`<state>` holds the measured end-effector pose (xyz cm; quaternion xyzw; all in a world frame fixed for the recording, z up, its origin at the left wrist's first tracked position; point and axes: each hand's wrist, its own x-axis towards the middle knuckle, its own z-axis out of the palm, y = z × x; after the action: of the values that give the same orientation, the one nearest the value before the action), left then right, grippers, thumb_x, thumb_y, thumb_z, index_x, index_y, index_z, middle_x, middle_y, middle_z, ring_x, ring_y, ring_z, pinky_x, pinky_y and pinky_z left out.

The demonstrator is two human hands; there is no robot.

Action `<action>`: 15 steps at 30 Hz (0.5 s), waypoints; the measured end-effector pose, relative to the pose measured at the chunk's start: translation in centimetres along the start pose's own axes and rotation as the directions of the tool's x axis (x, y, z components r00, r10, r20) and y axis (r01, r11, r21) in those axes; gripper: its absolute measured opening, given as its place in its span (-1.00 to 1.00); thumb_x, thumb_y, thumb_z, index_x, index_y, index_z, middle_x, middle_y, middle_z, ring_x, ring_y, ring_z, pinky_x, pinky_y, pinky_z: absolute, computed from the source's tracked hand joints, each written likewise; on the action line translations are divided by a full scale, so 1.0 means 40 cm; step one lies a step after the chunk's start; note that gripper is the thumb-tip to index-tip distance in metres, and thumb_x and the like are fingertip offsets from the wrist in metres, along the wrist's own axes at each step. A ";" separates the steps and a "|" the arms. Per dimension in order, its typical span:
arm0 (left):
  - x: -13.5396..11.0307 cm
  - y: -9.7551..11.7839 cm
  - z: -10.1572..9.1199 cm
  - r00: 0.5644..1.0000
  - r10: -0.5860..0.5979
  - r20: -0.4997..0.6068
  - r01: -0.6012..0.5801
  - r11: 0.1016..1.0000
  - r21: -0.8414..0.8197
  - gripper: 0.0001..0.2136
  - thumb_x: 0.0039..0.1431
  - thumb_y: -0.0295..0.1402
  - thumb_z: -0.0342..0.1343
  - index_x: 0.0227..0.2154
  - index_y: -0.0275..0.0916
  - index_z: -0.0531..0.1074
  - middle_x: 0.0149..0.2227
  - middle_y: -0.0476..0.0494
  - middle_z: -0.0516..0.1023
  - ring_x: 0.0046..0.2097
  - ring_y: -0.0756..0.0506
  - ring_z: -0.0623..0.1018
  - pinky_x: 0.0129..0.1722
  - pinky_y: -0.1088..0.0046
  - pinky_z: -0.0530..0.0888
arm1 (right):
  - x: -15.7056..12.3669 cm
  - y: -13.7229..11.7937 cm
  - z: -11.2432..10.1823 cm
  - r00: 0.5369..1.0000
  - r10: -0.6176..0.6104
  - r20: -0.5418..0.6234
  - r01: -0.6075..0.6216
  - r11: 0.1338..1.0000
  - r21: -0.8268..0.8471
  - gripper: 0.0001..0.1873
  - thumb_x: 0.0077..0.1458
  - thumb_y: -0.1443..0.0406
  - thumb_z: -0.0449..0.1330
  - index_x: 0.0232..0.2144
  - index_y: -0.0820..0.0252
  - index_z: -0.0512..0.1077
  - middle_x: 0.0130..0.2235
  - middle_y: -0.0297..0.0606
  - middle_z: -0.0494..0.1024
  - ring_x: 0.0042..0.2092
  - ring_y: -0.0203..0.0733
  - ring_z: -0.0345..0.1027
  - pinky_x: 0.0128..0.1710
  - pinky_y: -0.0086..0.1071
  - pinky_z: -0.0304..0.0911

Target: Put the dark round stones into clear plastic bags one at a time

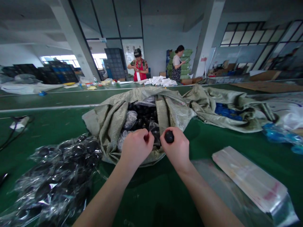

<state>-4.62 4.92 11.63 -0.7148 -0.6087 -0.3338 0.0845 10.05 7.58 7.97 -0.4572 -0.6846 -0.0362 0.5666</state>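
right hand: fingers clamped on a black ball, just above the sack mouth
left hand: fingers curled together, any hold cannot be told
sack: woven sack open, holding bagged black balls
table: green table under the sack
beside: clear bag of black balls, left of the hands

**Light source:** daylight through windows, upper right of the frame.
**Shadows:** soft, below the left hand and right hand.
**Glare:** white highlights on plastic film, lower left.
**Distortion:** wide-angle bending toward the frame edges.
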 end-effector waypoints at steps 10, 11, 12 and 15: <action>0.000 0.000 -0.001 1.000 0.009 0.000 -0.009 1.000 -0.006 -0.69 0.22 -0.27 -0.06 -0.64 -0.19 0.24 -0.59 -0.07 0.42 -0.53 -0.03 0.38 -0.44 0.43 0.23 | 0.002 -0.005 -0.007 1.000 -0.019 -0.008 0.019 1.000 0.000 -0.92 0.06 0.35 0.12 -0.33 0.14 0.37 -0.36 -0.25 0.49 -0.29 -0.13 0.41 -0.25 -0.28 0.32; 0.000 0.000 -0.001 1.000 0.014 0.001 -0.014 1.000 -0.001 -0.69 0.22 -0.27 -0.06 -0.64 -0.18 0.24 -0.59 -0.07 0.42 -0.53 -0.03 0.38 -0.44 0.43 0.23 | 0.002 -0.005 -0.007 1.000 -0.021 -0.005 0.021 1.000 -0.001 -0.92 0.06 0.35 0.12 -0.33 0.14 0.37 -0.36 -0.25 0.49 -0.29 -0.13 0.42 -0.25 -0.28 0.32; 0.000 0.000 -0.002 1.000 0.015 -0.001 -0.015 1.000 0.001 -0.70 0.21 -0.28 -0.05 -0.64 -0.18 0.24 -0.58 -0.07 0.43 -0.53 -0.04 0.39 -0.44 0.43 0.23 | 0.001 -0.005 -0.008 1.000 -0.023 -0.004 0.023 1.000 -0.001 -0.92 0.06 0.35 0.12 -0.33 0.14 0.37 -0.36 -0.25 0.49 -0.29 -0.13 0.42 -0.25 -0.28 0.33; 0.002 -0.005 -0.002 1.000 0.008 -0.009 -0.008 1.000 0.000 -0.70 0.22 -0.27 -0.06 -0.63 -0.18 0.23 -0.58 -0.07 0.43 -0.52 -0.04 0.40 -0.44 0.43 0.23 | -0.001 -0.001 -0.006 0.999 -0.032 -0.009 0.032 0.999 -0.006 -0.92 0.07 0.35 0.12 -0.31 0.14 0.37 -0.35 -0.24 0.50 -0.28 -0.13 0.42 -0.24 -0.28 0.33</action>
<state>-4.83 4.96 11.68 -0.7157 -0.6053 -0.3368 0.0889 10.19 7.39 8.03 -0.4478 -0.6891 -0.0492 0.5676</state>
